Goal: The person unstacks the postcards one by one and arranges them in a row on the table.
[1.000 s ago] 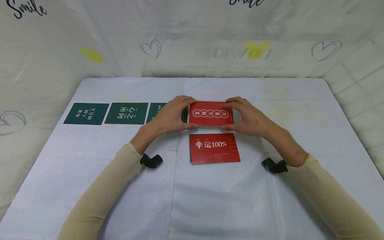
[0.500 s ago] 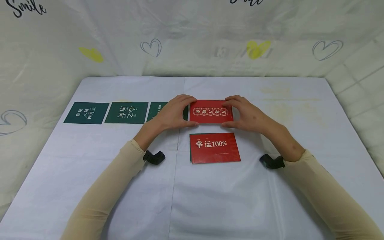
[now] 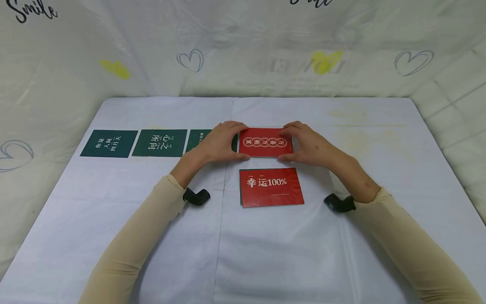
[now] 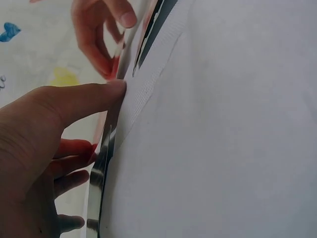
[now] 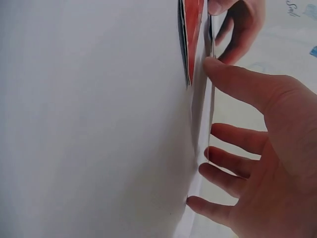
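Observation:
Both hands hold one red card with white characters, just above the white-clothed table. My left hand pinches its left edge, thumb on the near side and fingers on the far side. My right hand pinches the right edge the same way. The left wrist view shows my left thumb against the card's thin edge. The right wrist view shows the right thumb on the card's edge. A second red card reading "100%" lies just nearer to me, on top of a green one.
A row of green cards lies at the left: one, another, and a third partly hidden by my left hand. Black wrist mounts sit under both forearms. A heart-printed cloth backdrop rises behind the table.
The held red card has shifted slightly to the left and away, and looks narrower now. Both hands kept their hold and moved with it. The other cards have not moved.

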`<action>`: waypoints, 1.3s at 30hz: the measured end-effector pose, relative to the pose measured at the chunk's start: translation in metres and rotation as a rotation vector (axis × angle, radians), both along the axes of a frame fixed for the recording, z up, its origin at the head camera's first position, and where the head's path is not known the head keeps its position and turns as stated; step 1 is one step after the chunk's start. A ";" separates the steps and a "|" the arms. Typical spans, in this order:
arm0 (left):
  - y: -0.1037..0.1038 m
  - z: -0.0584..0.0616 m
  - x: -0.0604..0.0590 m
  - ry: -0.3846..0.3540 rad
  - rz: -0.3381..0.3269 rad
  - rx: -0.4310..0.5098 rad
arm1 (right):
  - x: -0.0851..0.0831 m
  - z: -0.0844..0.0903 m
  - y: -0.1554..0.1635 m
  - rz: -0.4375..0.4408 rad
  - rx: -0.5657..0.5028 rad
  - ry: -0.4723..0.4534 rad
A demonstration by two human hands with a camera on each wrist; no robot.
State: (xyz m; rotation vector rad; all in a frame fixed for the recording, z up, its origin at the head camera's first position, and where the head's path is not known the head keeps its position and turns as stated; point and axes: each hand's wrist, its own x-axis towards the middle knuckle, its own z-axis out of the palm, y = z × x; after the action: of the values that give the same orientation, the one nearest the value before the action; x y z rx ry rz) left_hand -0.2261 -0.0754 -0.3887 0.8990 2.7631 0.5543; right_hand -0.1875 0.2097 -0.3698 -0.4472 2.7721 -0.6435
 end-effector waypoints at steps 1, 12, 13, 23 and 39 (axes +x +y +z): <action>0.000 0.000 0.000 -0.003 -0.001 -0.001 | 0.000 0.000 0.000 -0.003 0.004 -0.002; 0.000 0.001 0.000 -0.029 0.009 -0.019 | -0.001 -0.004 -0.003 -0.007 0.038 0.005; 0.000 0.001 0.000 -0.029 0.008 -0.020 | -0.001 -0.004 -0.003 -0.008 0.037 0.005; -0.003 0.001 -0.001 -0.022 -0.006 -0.023 | -0.001 -0.005 -0.006 -0.017 0.041 -0.001; -0.002 0.000 -0.001 -0.037 0.002 -0.035 | 0.000 -0.005 -0.008 -0.016 0.024 0.000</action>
State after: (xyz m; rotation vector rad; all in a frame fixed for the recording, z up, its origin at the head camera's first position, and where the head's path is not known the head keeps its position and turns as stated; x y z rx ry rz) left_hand -0.2272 -0.0776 -0.3886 0.8696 2.7327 0.5160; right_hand -0.1879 0.2022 -0.3746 -0.4207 2.7829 -0.6127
